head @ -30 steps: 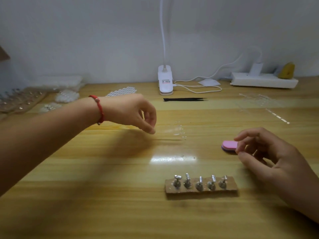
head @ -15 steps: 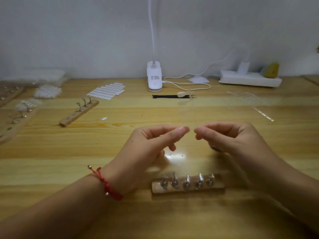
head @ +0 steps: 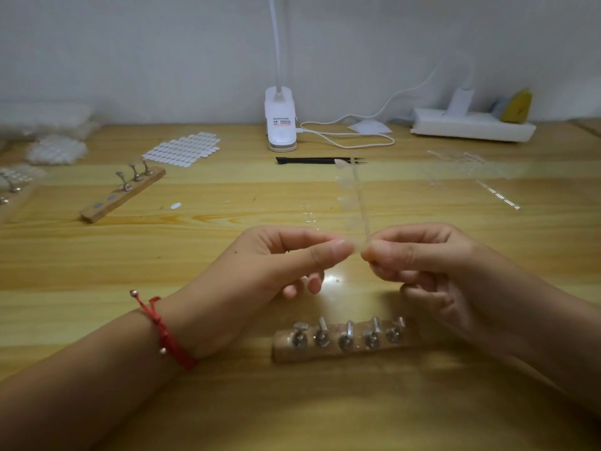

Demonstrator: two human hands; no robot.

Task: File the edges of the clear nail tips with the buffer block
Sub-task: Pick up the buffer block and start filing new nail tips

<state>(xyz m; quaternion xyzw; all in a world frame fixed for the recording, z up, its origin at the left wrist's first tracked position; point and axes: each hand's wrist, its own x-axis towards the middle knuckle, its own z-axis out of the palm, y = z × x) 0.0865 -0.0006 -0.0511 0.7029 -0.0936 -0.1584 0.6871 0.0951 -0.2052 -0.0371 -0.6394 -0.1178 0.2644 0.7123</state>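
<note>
A clear plastic strip of nail tips [head: 356,196] stands almost upright between my hands, several tips branching off its left side. My left hand [head: 279,265] pinches the lowest clear tip between thumb and forefinger. My right hand [head: 419,258] pinches the foot of the strip's stem right beside it. Both hands hover above the wooden table [head: 97,262]. In front of them lies a wooden holder [head: 344,343] with several metal nail stands. The pink buffer block is hidden from view.
A second wooden holder [head: 122,195] with three stands lies at the left, near a sheet of white tabs [head: 183,153]. Black tweezers [head: 312,160], a white lamp base [head: 280,120] and a power strip [head: 471,126] sit at the back. More clear strips [head: 471,170] lie at the right.
My left hand came in from the left and my right hand left the pink block; both met at the middle and now hold the clear strip upright. The view shifted right.
</note>
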